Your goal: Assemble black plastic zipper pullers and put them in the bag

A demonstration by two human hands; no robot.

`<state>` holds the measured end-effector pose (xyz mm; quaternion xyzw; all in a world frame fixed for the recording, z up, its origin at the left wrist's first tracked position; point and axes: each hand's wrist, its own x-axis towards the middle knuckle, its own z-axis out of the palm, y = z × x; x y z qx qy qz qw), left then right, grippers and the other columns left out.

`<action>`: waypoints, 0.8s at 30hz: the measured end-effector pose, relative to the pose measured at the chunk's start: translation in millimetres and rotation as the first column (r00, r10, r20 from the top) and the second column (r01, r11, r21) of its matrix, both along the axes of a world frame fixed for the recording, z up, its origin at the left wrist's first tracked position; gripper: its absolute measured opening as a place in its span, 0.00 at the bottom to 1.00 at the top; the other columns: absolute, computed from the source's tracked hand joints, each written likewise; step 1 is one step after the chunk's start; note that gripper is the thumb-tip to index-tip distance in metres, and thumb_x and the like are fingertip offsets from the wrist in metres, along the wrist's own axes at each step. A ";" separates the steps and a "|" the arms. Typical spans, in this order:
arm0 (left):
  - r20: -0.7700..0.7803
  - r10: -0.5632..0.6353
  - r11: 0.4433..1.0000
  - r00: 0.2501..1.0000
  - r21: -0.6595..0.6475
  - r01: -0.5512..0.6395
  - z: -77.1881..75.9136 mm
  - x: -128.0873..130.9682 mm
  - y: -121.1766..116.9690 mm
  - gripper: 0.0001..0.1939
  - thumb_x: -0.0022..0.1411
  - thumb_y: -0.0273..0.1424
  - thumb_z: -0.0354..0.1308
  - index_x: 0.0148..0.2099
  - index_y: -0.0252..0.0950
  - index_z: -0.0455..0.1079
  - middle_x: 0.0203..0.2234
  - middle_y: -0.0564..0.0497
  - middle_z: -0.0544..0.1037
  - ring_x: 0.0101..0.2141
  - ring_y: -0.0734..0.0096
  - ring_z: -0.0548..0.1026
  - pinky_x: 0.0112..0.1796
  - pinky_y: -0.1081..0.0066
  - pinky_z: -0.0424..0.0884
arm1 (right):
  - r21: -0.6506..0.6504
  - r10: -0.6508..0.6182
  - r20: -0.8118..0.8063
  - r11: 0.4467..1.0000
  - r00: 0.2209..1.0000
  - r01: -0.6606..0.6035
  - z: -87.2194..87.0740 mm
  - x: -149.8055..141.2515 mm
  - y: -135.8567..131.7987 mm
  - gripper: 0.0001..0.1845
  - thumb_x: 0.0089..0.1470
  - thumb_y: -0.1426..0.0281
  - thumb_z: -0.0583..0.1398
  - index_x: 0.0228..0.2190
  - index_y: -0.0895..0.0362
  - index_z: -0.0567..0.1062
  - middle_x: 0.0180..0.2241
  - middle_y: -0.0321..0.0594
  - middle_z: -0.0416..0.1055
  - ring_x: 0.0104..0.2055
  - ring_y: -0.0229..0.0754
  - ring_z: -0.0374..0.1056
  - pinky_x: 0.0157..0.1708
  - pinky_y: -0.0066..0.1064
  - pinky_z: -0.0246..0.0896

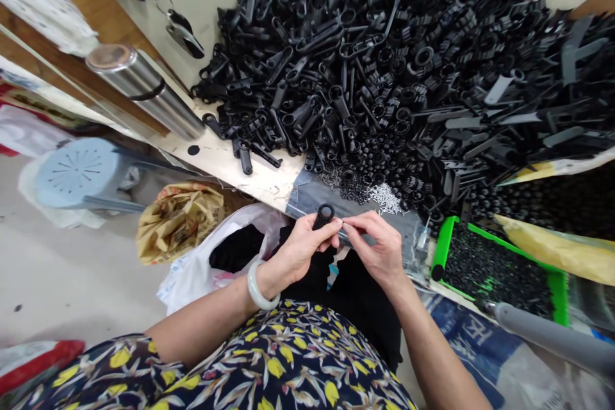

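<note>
My left hand (307,240) is closed around a black plastic part with a ring-shaped end (325,211), which sticks up between thumb and fingers. Close against it, the fingertips of my right hand (377,243) are pinched together at the left thumb. Whatever small piece lies in that pinch is too tiny to name. Just beyond both hands, a little heap of silver pins (385,198) lies on the grey mat (307,195), beside small dark pieces (353,186).
A large pile of black plastic parts (336,57) covers the worktop. On the right is a green tray (560,298) of small black bits; a steel flask (154,93) stands left. A paper bag (177,221), a white plastic bag (192,275) and a blue stool (79,173) are below.
</note>
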<state>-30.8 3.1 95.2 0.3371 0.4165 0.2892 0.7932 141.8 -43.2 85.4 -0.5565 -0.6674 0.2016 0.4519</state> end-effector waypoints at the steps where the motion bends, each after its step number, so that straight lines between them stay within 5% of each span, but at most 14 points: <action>1: 0.000 0.021 1.000 1.000 -0.004 -0.021 0.3 1.0 -0.7 0.20 0.59 0.44 0.70 0.31 0.33 0.71 0.22 0.55 0.71 0.23 0.80 0.62 0.26 0.74 0.55 | 0.010 0.016 0.051 1.000 0.999 -0.017 0.8 1.0 -0.9 0.07 0.67 0.73 0.62 0.42 0.53 0.81 0.36 0.40 0.79 0.34 0.40 0.74 0.35 0.33 0.71; 7: 0.054 0.081 0.983 0.995 -0.169 -0.071 5.3 8.6 -5.2 0.24 0.54 0.45 0.74 0.27 0.35 0.64 0.18 0.60 0.61 0.21 0.82 0.56 0.24 0.76 0.51 | 0.049 0.003 0.189 0.999 0.982 -0.013 3.3 2.0 -6.4 0.09 0.67 0.73 0.61 0.46 0.53 0.80 0.36 0.40 0.78 0.34 0.40 0.74 0.36 0.33 0.72; 15: 0.090 0.118 0.957 0.989 -0.277 -0.089 8.2 13.9 -8.3 0.25 0.48 0.43 0.77 0.28 0.35 0.65 0.19 0.60 0.63 0.21 0.83 0.59 0.25 0.79 0.55 | 0.055 -0.050 0.157 0.998 0.986 0.042 2.4 -2.2 -10.4 0.10 0.66 0.74 0.61 0.46 0.52 0.79 0.38 0.41 0.78 0.37 0.41 0.75 0.39 0.35 0.73; 24: 0.154 0.117 0.946 0.981 -0.318 -0.063 0.9 15.7 -12.1 0.21 0.52 0.40 0.76 0.29 0.34 0.67 0.20 0.59 0.66 0.21 0.84 0.61 0.25 0.79 0.57 | 0.096 -0.109 0.140 0.991 0.984 0.096 5.8 -8.2 -8.9 0.06 0.64 0.73 0.62 0.42 0.53 0.79 0.34 0.40 0.77 0.33 0.40 0.73 0.34 0.33 0.72</action>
